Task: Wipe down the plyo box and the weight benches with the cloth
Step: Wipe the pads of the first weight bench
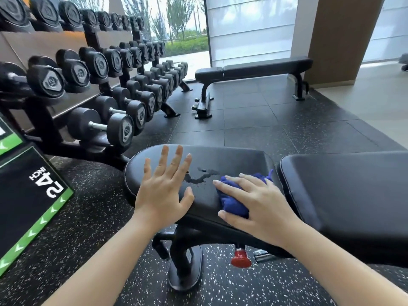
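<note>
Blue cloth [231, 205]; black bench [231, 157]; black plyo box [22, 195] with green, white-chevroned edges; black floor [99, 217] speckled white.

A three-tier dumbbell rack [90, 37] runs from nine to eleven o'clock. Black speckled rubber floor tiles [254, 129] fill the centre. A daylit window [183, 29] sits at twelve and a brown pillar [340, 36] at one.
</note>
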Available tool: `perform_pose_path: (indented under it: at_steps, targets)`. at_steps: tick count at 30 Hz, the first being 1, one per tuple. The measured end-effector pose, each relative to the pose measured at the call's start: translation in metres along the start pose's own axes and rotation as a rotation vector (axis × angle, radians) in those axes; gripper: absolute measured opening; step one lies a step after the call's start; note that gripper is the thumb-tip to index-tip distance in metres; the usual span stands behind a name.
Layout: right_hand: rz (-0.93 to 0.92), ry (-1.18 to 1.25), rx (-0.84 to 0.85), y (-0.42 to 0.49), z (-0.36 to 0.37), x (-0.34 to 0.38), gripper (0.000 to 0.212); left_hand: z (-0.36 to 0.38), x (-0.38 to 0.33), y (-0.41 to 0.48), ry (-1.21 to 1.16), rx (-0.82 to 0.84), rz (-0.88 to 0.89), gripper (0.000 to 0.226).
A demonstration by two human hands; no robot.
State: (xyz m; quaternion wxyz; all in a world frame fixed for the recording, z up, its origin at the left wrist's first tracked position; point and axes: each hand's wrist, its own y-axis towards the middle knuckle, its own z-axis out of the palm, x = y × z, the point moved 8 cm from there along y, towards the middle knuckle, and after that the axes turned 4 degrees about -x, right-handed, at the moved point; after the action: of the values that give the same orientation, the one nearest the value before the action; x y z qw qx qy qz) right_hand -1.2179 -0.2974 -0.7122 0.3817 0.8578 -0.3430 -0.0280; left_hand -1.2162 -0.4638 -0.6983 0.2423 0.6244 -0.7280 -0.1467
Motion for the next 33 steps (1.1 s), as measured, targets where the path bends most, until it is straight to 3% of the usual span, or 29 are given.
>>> perform_pose_path:
  at_steps: [2, 4, 6, 9, 12, 16, 19, 22, 25, 27, 33]
  targets:
    - [0.051, 0.013, 0.053, 0.017, 0.009, -0.009, 0.061, 0.001, -0.001, 0.0, 0.006, -0.001, 0.0, 0.069]
    - [0.15, -0.037, 0.21, 0.044, 0.03, -0.026, 0.069, 0.002, 0.0, 0.0, 0.002, 0.001, -0.004, 0.07]
    - [0.238, -0.099, 0.327, 0.074, 0.055, -0.048, 0.064, 0.002, 0.002, 0.0, -0.025, -0.005, -0.013, 0.07]
    - [0.295, -0.143, 0.357, 0.11, 0.078, -0.069, 0.056, 0.002, 0.005, -0.001, -0.085, -0.013, -0.047, 0.073]
    - [0.287, -0.147, 0.334, 0.108, 0.079, -0.065, 0.055, -0.001, 0.005, 0.0, -0.14, -0.02, -0.063, 0.076]
    - [0.121, -0.002, 0.219, 0.058, 0.045, -0.006, 0.068, -0.001, 0.007, -0.004, -0.206, -0.02, -0.06, 0.077]
    - [-0.071, -0.027, 0.045, 0.015, 0.022, 0.045, 0.059, -0.001, 0.015, -0.009, -0.263, -0.046, -0.072, 0.075]
    - [-0.138, -0.038, 0.018, 0.016, 0.021, 0.053, 0.054, -0.003, 0.043, -0.012, -0.227, -0.071, -0.109, 0.073]
    - [0.006, 0.026, 0.127, 0.054, 0.038, 0.038, 0.064, 0.007, 0.091, -0.017, -0.19, 0.007, -0.27, 0.086]
    - [0.125, -0.064, 0.259, 0.085, 0.064, 0.018, 0.064, 0.012, 0.106, -0.017, -0.267, 0.046, -0.329, 0.09]
    - [0.233, -0.175, 0.368, 0.141, 0.107, -0.016, 0.058, 0.012, 0.099, -0.014, -0.214, 0.09, -0.217, 0.077]
